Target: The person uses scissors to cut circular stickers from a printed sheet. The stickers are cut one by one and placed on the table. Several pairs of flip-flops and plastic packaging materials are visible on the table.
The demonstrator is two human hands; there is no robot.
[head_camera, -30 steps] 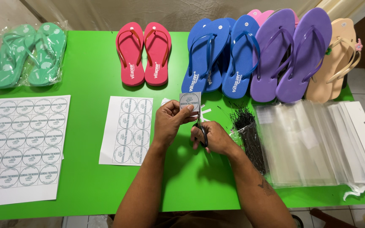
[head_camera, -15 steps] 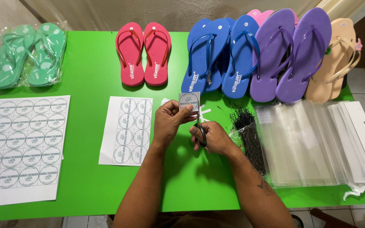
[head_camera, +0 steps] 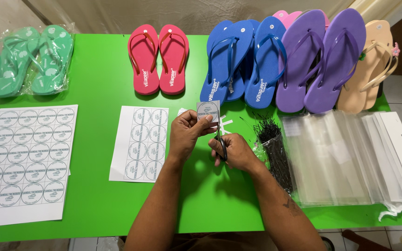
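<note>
Green counter [head_camera: 103,83], with both hands close together above its middle. Left hand [head_camera: 187,135] pinching small paper label [head_camera: 209,110] between thumb and fingers, held upright just above the counter. Right hand [head_camera: 233,151] closed around black scissors [head_camera: 220,144], blades touching the label's lower edge. Narrow label sheet [head_camera: 140,143] just left of the hands; bundle of black ties [head_camera: 273,144] just right; blue flip-flops [head_camera: 238,60] beyond.

Bare, sleeveless forearms; a small dark tattoo [head_camera: 290,204] marks the right one
</note>
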